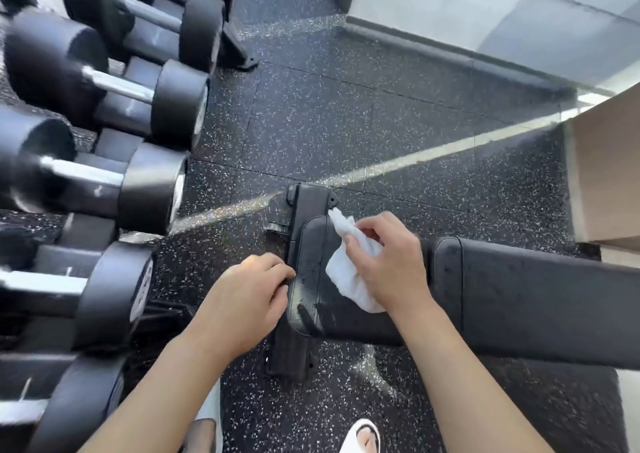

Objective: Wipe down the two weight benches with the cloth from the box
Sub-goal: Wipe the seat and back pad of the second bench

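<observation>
1. While the bench (519, 296) is lying with its long axis running left to right, its seat end is pointing left toward the dumbbells (138, 106).
2. The right hand (388, 265) is gripping the bunched white cloth (346, 272), fingers curled, pressing it on the seat pad.
3. The left hand (249, 300) is curling its fingers round the pad's left edge.
4. The cloth is trailing diagonally across the pad, one corner pointing away toward the frame.
5. The speckled floor (346, 106) is lying beneath.

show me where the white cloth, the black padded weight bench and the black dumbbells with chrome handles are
white cloth (346, 276), head view, on its crumpled middle
black padded weight bench (536, 289), head view, on the long pad's top
black dumbbells with chrome handles (180, 100), head view, on one rubber end
</observation>
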